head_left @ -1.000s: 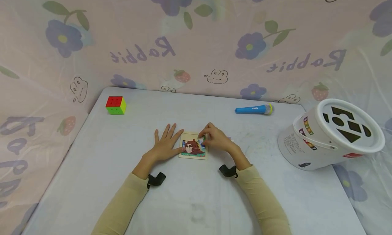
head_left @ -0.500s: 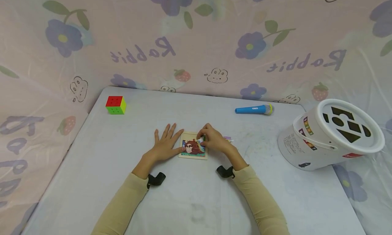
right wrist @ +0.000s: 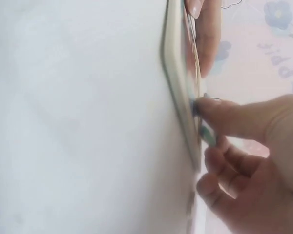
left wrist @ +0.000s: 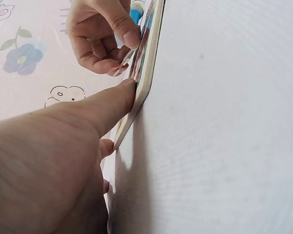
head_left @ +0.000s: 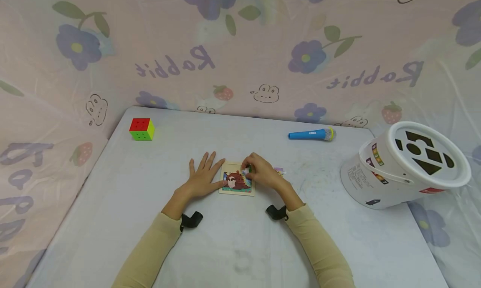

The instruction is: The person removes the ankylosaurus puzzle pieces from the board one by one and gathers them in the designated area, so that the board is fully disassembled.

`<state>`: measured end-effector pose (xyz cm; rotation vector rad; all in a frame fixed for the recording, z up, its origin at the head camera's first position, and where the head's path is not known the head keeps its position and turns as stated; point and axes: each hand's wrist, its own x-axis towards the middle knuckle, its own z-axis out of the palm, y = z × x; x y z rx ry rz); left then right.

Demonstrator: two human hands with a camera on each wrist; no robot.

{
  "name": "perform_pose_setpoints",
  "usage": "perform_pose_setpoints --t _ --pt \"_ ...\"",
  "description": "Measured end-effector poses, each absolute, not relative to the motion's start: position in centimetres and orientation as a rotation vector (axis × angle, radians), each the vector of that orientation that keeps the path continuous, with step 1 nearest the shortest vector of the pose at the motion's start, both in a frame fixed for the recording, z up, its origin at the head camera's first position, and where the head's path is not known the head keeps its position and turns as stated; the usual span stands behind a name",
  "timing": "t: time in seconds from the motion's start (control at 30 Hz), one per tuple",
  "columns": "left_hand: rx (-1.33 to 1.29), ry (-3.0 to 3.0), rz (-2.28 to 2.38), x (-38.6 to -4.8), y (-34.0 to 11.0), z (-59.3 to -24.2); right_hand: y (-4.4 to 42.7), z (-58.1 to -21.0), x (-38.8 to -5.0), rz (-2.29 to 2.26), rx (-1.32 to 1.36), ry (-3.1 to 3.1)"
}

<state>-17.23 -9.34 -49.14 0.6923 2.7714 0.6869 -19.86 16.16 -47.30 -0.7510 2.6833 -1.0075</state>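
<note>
Mostly covered by the thumb and fingertips of the right hand, which pinch it, a small puzzle piece appears in the right wrist view as a green-tinged sliver, its print too blurred to make out. The same hand, its other fingers curled, hides the far right corner of the picture board, which lies flat on the white table between both hands. The left hand lies with fingers spread apart, its thumb resting on the board's left side.
</note>
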Motion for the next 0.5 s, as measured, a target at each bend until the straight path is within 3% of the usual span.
perform_pose_setpoints --t 0.5 --pt "0.686 2.781 0.677 -17.19 -9.2 -49.1 16.18 -47.7 -19.97 -1.206 -0.711 2.589"
